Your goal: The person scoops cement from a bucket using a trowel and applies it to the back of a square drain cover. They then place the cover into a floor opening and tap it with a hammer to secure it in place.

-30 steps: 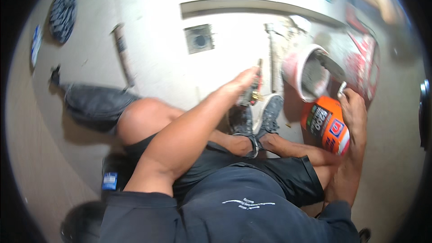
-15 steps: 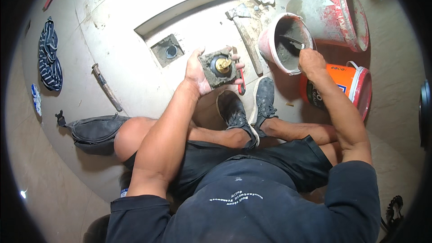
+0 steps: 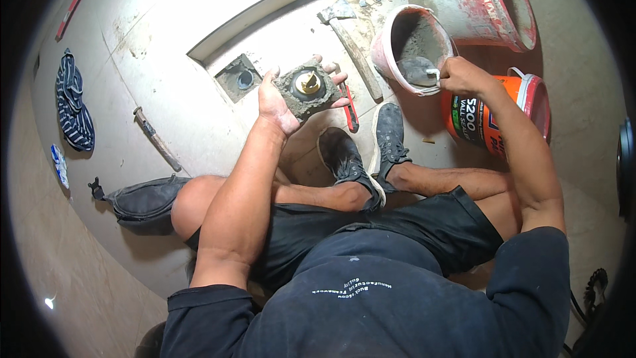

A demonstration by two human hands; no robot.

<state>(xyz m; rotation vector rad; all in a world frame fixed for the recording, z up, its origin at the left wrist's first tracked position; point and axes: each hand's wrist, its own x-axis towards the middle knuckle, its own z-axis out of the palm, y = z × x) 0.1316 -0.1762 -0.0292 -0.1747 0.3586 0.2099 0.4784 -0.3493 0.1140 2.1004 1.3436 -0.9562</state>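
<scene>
a square fitting [image 3: 319, 96], rough with grey mortar and with a gold-coloured round centre, lies face up on the person's left hand [image 3: 281, 103], held in the air above the floor [image 3: 218, 152]. the left fingers are spread wide beneath it, their tips showing past its right side, and the thumb stands along its left edge.

the right hand [image 3: 462, 78] is at the rim of a pale bucket [image 3: 384, 56], its fingers closed round the handle of a trowel [image 3: 416, 71]. the trowel's blade is inside the bucket, against the grey mortar [image 3: 419, 38] there.

just beyond the left hand, to the left of the fitting, a square recess [image 3: 230, 84] in the floor has a round pipe opening [image 3: 245, 79] in it. a red and black tool [image 3: 351, 118] lies just right of the fitting, and beyond it a hatchet [image 3: 356, 61] with a wooden handle lies near the pale bucket.

right of that bucket are an orange bucket [image 3: 515, 87] with a red and white rim and, farther off, a large bucket [image 3: 457, 1] stained red. the person's dark shoes [image 3: 391, 134] are below the hands. at the left, well apart, lie a long-handled tool [image 3: 156, 138], a striped cloth [image 3: 74, 107] and, by the knee, a black pouch [image 3: 147, 204].
</scene>
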